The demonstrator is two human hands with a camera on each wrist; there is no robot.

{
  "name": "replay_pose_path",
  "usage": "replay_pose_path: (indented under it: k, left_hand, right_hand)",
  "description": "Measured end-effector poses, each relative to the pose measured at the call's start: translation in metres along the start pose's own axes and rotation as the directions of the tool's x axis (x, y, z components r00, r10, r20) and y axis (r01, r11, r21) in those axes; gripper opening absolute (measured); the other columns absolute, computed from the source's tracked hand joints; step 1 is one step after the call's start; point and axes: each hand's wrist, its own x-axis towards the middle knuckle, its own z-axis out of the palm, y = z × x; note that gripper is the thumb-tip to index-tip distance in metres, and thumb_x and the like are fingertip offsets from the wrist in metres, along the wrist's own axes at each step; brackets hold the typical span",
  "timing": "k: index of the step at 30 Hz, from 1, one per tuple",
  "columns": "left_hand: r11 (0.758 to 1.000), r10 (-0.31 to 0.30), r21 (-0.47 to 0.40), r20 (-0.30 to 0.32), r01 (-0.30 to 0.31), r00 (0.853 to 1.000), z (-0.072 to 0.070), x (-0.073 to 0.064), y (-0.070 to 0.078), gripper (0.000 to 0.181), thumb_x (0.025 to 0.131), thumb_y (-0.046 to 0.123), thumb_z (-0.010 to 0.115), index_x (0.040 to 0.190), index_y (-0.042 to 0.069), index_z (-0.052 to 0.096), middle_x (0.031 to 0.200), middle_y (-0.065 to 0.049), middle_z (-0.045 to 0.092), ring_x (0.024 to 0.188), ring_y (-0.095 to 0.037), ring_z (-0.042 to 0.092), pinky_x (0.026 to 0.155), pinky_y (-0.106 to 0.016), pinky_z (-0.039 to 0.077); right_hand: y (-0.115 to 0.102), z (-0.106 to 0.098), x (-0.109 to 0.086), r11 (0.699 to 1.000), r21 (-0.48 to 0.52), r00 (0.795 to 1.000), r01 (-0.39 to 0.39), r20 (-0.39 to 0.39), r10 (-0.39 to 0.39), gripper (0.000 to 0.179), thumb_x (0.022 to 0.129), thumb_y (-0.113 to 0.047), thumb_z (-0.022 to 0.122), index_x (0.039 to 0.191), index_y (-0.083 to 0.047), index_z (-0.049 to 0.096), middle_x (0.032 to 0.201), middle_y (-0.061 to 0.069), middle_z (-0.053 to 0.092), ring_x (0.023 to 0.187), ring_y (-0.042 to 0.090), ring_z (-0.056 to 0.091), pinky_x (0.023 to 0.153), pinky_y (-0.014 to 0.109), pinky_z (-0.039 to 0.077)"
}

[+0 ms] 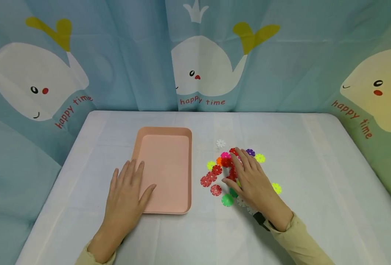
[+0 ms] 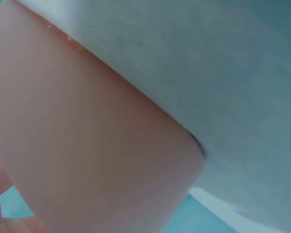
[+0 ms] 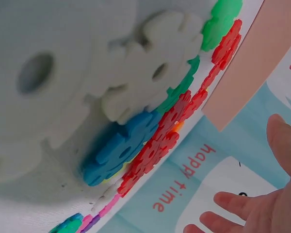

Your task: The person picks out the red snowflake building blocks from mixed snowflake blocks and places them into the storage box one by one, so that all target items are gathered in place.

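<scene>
Three curtain whales (image 1: 212,62) overlook a white table (image 1: 314,176), left hand (image 1: 124,197) spread at pink tray (image 1: 168,165), right hand (image 1: 253,182) loose above discs (image 1: 216,190).

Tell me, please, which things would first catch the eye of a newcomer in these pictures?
Probably the bright discs, scattered on the white table under and around the right hand. Next might come the pink tray to the left of them, with the left hand at its left edge. Behind the table, big white whales stand out on the blue curtain.
</scene>
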Motion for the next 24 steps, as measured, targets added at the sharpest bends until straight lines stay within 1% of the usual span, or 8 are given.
replay_pose_path:
  k: [6,11,19,24]
  left_hand:
    - [0.999,-0.015,-0.032,-0.001,0.015,1.000,-0.003,-0.002,-0.006,0.068,0.096,0.036,0.064,0.149,0.001,0.040,0.152,-0.024,0.040,0.144,-0.040,0.032,0.117,-0.057,0.021]
    - [0.999,-0.023,-0.050,-0.017,0.022,1.000,-0.005,-0.003,-0.010,0.065,0.095,0.033,0.067,0.146,0.000,0.044,0.148,-0.024,0.044,0.138,-0.041,0.038,0.113,-0.057,0.028]
    - [0.998,-0.038,-0.059,-0.057,0.035,0.998,-0.008,-0.006,-0.017,0.059,0.092,0.027,0.071,0.140,-0.001,0.052,0.139,-0.026,0.052,0.128,-0.045,0.048,0.105,-0.059,0.037]
    - [0.996,-0.067,-0.062,-0.053,0.064,0.996,-0.011,-0.007,-0.020,0.055,0.093,0.025,0.071,0.138,-0.001,0.054,0.135,-0.025,0.056,0.122,-0.045,0.052,0.098,-0.060,0.043]
  right_hand:
    - [0.002,0.002,0.002,1.000,-0.006,1.000,0.004,0.021,-0.004,0.084,0.090,-0.042,0.070,0.149,0.003,0.031,0.156,0.024,0.029,0.142,0.042,0.029,0.113,0.060,0.030]
    - [0.005,0.002,0.005,1.000,-0.009,1.000,0.003,0.031,-0.003,0.084,0.089,-0.042,0.071,0.148,0.003,0.032,0.152,0.024,0.033,0.139,0.042,0.033,0.110,0.059,0.035]
    - [0.008,0.004,0.008,0.998,0.055,0.996,-0.026,0.081,0.022,0.083,0.089,-0.041,0.073,0.148,0.002,0.033,0.148,0.024,0.037,0.133,0.042,0.038,0.103,0.062,0.043]
    - [0.008,0.005,0.009,0.998,0.063,0.996,-0.019,0.090,0.014,0.083,0.088,-0.038,0.076,0.147,0.003,0.035,0.145,0.025,0.040,0.131,0.040,0.040,0.101,0.058,0.046]
